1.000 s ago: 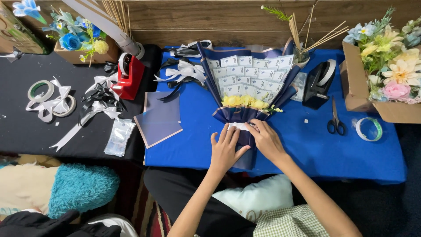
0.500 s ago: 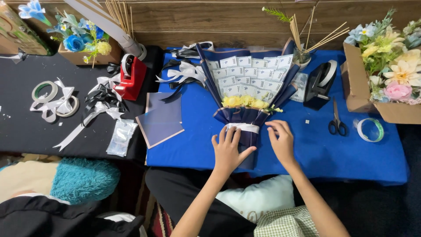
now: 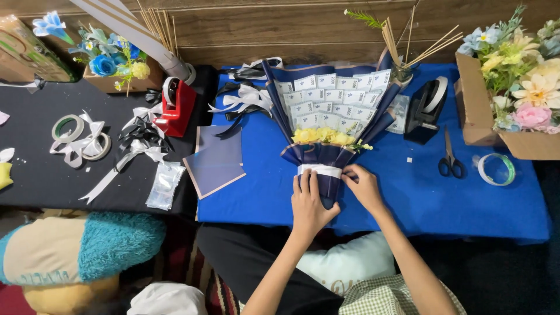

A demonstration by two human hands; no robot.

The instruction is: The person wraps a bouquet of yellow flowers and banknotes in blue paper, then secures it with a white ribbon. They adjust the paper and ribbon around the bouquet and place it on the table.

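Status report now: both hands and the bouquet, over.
Left hand and right hand grip the white band on the navy paper-wrapped bouquet. Nothing obstructing.

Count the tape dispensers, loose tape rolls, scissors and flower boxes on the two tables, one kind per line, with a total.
Tape dispensers: 2, one red, one black
Loose tape rolls: 3, two on the black table, one on the blue table
Scissors: 1
Flower boxes: 2
Total: 8

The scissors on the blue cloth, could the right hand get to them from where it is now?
Probably yes. The scissors lie flat to the right of the right hand, with only bare blue cloth between them. The hand would first have to let go of the bouquet's white band.
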